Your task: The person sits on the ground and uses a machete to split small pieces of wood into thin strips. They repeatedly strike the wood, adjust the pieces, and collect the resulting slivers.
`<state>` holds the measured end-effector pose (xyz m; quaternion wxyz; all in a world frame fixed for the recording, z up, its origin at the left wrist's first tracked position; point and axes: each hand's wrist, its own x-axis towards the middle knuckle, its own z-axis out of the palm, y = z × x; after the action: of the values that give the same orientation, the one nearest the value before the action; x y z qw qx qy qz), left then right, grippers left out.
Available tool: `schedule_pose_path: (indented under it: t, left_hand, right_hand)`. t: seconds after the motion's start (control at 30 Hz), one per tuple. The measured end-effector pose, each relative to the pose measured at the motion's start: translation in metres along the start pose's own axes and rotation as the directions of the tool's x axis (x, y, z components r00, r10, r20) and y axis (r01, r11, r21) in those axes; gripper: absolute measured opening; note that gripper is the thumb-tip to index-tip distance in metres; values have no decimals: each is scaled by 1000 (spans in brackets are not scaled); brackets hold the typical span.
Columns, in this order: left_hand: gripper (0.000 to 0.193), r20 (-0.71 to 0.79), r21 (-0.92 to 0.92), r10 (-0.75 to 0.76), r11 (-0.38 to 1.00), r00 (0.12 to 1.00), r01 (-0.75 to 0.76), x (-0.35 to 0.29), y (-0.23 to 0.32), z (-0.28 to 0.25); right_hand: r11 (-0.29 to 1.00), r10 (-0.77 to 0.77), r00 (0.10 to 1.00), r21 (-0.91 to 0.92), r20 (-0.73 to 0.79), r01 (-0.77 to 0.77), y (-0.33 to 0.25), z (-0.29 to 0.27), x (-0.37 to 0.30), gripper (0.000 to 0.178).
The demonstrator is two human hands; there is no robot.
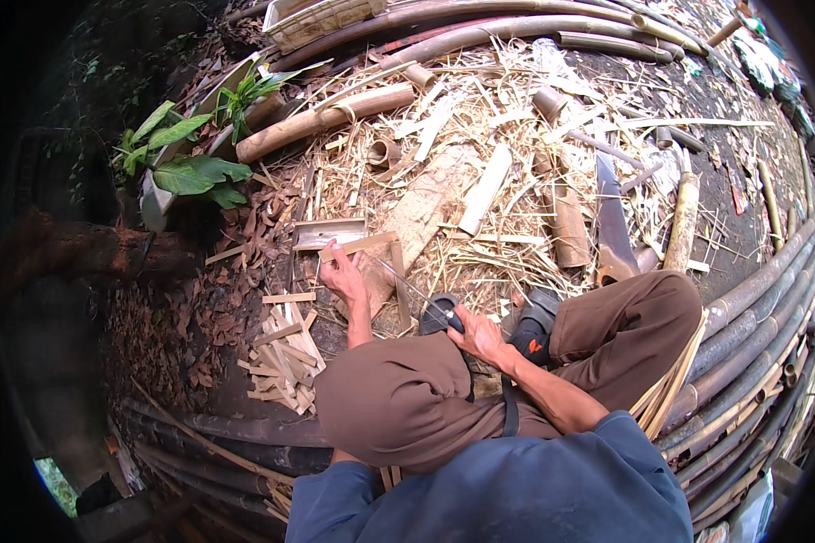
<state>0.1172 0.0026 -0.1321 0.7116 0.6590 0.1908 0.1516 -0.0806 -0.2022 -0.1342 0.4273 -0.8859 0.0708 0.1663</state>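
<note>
My left hand (342,274) is closed around a flat bamboo strip (368,243), holding it near its left end. A thin metal tool with a dark handle (455,319) is gripped in my right hand (482,338). Its slim shaft points up and left toward the strip; I cannot make out its exact kind. Another strip (401,288) stands almost at right angles to the held one, close to its right end. Just beyond my left hand lies a shallow split-bamboo piece (321,233). A pile of short cut strips (285,355) rests on the ground left of my knee.
A worn wooden plank (430,204) runs away from my feet through shavings (507,262). A large blade (612,213) lies at the right. Bamboo poles (752,299) are stacked on my right, more (235,430) at lower left. Leafy plants (186,163) grow at far left.
</note>
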Motion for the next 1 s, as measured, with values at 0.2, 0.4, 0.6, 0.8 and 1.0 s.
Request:
schedule_pose_path:
  t: [0.2,0.4,0.6,0.8,1.0]
  left_hand:
    - [24,-21,137,318,940,948,-312,-14,79,-2]
    - [27,-21,-9,205,979,978,-206,-10,111,14]
    - [32,-8,116,-17,993,1000,18,-34,1,16]
    - [51,184,714,58,679,981,-174,-50,20,19]
    - [55,134,293,26,954,991,-65,-59,6,25]
  right_hand:
    - [1000,-14,1000,-15,25,15,22,38,3,37]
    - [943,-25,976,319,-216,95,24,36,-2,34]
    - [957,164,968,268,-190,-109,5,-1,14,43]
    - [962,-30,996,267,-86,53,-20,11,23,37]
    - [944,64,995,328,-77,-35,5,9,49,40]
